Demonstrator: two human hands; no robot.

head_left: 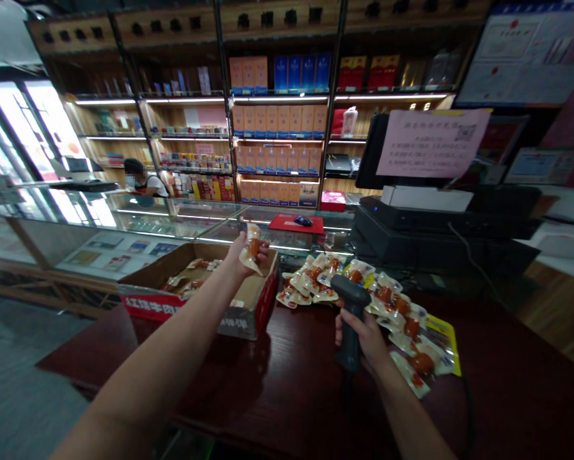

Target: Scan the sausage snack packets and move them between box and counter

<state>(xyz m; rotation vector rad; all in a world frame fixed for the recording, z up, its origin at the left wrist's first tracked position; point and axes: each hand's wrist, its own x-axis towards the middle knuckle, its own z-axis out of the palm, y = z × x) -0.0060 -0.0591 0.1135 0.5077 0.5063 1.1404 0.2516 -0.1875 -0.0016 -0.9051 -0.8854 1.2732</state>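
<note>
Above the right part of an open cardboard box, my left hand is closed on a small vacuum-sealed snack packet with a brown piece inside. A few similar packets lie in the box, which has red printed sides. My right hand grips the handle of a dark barcode scanner, held upright over the counter. Behind and right of the scanner spreads a heap of the same sealed packets. A yellow-edged bag lies under the packets at the right end.
The dark red wooden counter carries all this. A monitor with a pink paper sheet stands at the back right. A mouse rests on a red mat before shelves of boxed goods. A person is behind the glass display counter.
</note>
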